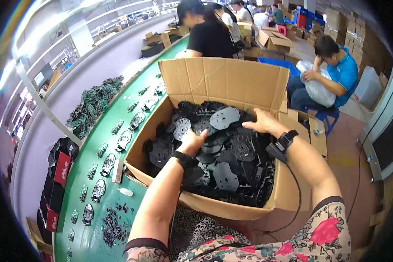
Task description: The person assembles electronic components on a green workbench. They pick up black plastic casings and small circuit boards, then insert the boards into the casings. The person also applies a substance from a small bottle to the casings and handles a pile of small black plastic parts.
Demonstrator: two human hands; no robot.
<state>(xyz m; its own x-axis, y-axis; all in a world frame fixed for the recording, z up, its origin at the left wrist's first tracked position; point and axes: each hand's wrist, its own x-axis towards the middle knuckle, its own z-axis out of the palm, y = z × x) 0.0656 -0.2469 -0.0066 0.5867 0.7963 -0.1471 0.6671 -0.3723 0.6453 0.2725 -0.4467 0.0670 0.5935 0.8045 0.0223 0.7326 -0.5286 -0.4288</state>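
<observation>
In our head view, a green workbench (pixel 109 198) curves past a cardboard box (pixel 225 83) filled with black plastic plates (pixel 226 176). Our left hand (pixel 194 141) reaches among them, its grip unclear; our right hand (pixel 263 122), fingers spread, holds nothing visible.

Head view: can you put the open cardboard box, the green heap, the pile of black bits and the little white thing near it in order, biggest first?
Largest to smallest, as they look here:
1. Open cardboard box
2. Green heap
3. Pile of black bits
4. Little white thing
</observation>
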